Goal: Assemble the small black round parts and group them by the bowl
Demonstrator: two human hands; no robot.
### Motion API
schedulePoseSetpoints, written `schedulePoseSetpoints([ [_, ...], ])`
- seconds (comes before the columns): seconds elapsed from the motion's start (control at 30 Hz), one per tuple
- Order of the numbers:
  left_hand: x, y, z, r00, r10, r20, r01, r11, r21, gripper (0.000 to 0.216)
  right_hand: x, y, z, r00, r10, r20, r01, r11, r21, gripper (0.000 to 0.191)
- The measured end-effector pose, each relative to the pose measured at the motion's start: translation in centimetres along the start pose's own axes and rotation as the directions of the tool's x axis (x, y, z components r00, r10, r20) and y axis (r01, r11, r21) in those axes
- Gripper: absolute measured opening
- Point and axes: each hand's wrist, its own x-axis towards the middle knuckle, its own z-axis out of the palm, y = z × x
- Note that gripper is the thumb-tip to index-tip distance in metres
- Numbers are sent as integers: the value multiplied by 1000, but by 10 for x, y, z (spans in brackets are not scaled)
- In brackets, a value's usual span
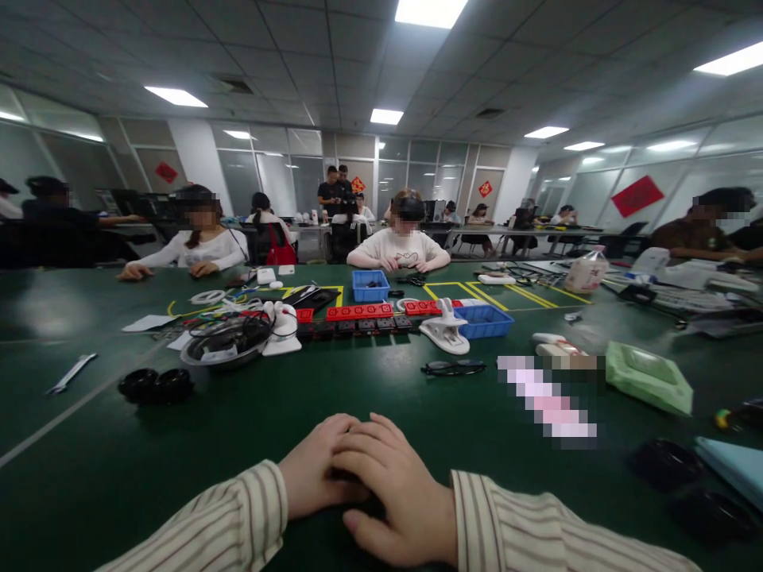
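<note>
My two hands rest stacked on the green table near its front edge, both in striped sleeves. My right hand lies on top, fingers stretched flat across my left hand, holding nothing. My left hand sits underneath with its fingers covered, so its grip is hidden. Nearest beyond them lie black glasses.
Further off are a metal bowl of cables, red and black power strips, two blue bins, a white clamp, a green tray, black round pads and a metal tool. People sit across the table.
</note>
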Motion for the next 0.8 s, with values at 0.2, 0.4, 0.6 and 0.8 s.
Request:
schedulePoseSetpoints([
  [0.2, -2, -3, 3, 998, 65, -20, -66, 997, -36, 55, -1, 12, 9, 935, 312, -168, -309, 950, 44, 48],
  [0.4, 0, 0, 3, 999, 30, 32, -28, 999, -42, 39, 0, 13, 12, 893, 430, -128, -437, 899, -24, 38],
  [0.6, 1, 4, 1, 999, 22, 40, -19, 997, -71, 34, 1, 16, 9, 954, 281, -100, -290, 954, -81, 24],
  [0.8, 1, 3, 2, 997, 50, 61, -46, 997, -57, 25, 0, 22, 10, 999, -48, -17, 47, 997, -68, 12],
])
